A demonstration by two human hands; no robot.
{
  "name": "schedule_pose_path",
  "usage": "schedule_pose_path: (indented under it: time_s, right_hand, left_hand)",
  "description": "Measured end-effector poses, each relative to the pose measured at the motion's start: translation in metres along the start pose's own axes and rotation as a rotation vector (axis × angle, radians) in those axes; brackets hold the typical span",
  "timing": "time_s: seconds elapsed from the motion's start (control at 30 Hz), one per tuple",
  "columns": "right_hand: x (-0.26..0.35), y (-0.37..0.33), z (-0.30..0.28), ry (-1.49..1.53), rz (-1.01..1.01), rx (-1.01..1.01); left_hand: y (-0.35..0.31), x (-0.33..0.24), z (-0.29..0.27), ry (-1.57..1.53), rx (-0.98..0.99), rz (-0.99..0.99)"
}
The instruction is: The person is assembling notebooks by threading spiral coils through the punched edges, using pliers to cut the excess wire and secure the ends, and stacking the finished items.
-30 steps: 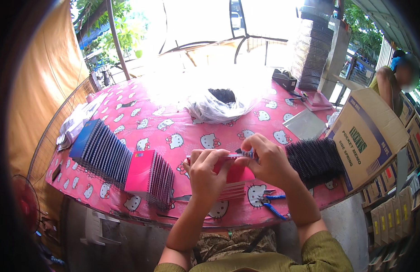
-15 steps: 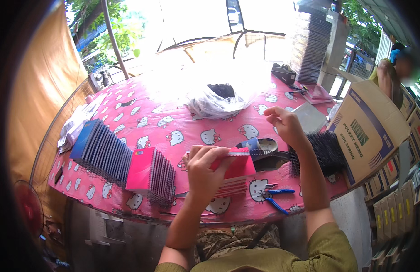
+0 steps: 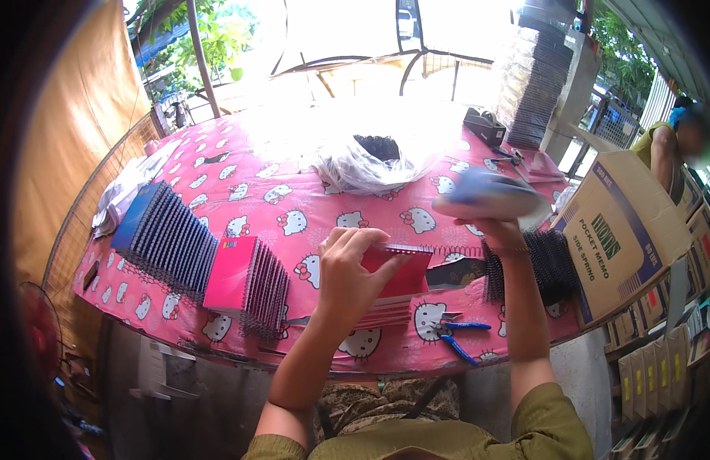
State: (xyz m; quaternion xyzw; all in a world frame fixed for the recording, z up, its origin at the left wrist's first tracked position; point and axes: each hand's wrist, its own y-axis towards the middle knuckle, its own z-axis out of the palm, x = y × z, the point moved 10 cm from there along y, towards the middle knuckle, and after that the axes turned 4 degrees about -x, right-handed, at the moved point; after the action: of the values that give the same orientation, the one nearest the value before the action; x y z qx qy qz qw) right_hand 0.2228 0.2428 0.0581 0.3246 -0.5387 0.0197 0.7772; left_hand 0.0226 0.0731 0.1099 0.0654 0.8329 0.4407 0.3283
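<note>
Clock read from the middle of the pink table [image 3: 341,213], 12 pointing away from the wearer. Brown box [image 3: 612,234] at 3, right at the edge; I'd swing the right elbow short of it. Blue notebook stack [image 3: 167,241] at 9, red notebook stack [image 3: 248,284] at 8, just beside it; the piled edges look easy to snag, so left elbow in. Black coil pile [image 3: 527,264] at 3, beside the box; loose wire likely tangles, so lift the right arm over it, don't drag. Blue-and-white thing [image 3: 493,195] between 2 and 3, too blurred to identify. Left hand [image 3: 355,264] near 5, clamped on the red notebook, thumb against fingers: good hold, pinch close to the top edge so sheets don't fan. Right hand [image 3: 497,228] at 3, seems to grasp the blurred thing from below; exact finger closure can't be told. Red notebook [image 3: 410,270] at 4, tilted up, coiled edge on top; best held level and square. Blue-handled pliers [image 3: 464,337] between 4 and 5, handy there. Thin coil [image 3: 456,249] runs from the notebook's edge toward 3, near the right wrist, contact unclear; hold it in line with that edge, no side pull, or it'll probably kink.
</note>
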Motion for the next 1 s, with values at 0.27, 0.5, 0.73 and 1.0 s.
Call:
schedule_pose_path:
  time_s: [0.27,0.5,0.73,1.0]
  right_hand:
    - [0.011,0.001,0.044,-0.037,0.199,0.214]
    - [0.003,0.021,0.056,-0.295,0.137,0.260]
    - [-0.003,0.031,0.087,-0.557,0.026,0.392]
    - [-0.013,0.046,0.115,-0.951,0.011,0.411]
  left_hand:
    - [0.002,0.017,0.009,-0.124,0.074,-0.146]
    - [0.000,0.018,-0.011,-0.045,-0.015,-0.116]
    - [-0.037,0.077,-0.005,-0.760,-0.153,-0.502]
    - [-0.039,0.092,-0.004,-0.841,-0.144,-0.640]
